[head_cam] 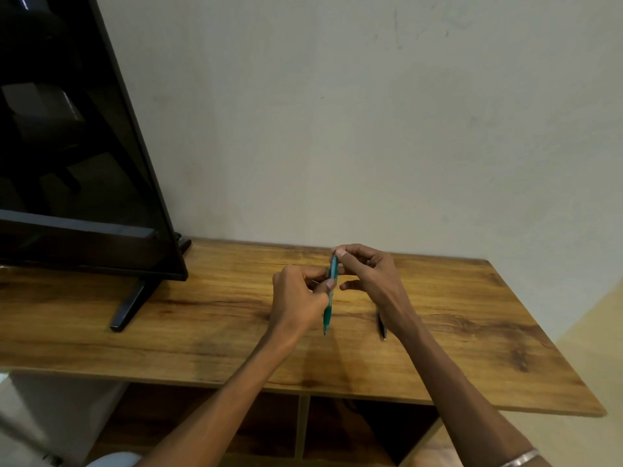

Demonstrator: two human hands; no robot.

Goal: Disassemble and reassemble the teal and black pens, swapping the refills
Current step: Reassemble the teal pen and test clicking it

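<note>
From my remote seat I see two bare hands held over a wooden counter [202, 315] against a pale wall. The left hand [298, 298] is closed around the middle of the teal pen [332, 291], thumb and forefinger pinching its barrel, with the pen held nearly upright and its writing tip pointing down toward the near edge, above the counter. The right hand [367, 271] pinches the top end of the same pen between thumb and forefinger, its other fingers loosely curled. The black pen [382, 326] lies on the counter just beside the right wrist, mostly hidden by it, untouched. A dark television [77, 146] stands on the counter at the far left, and a metal bangle [521, 458] circles the right forearm. I judge this to be the opening step, taking the teal pen apart; whether any part is loose yet I cannot tell. The next move likely calls for a firm hold by the left hand while the right twists or pulls the upper section free. No brand, label or writing can be read anywhere
</note>
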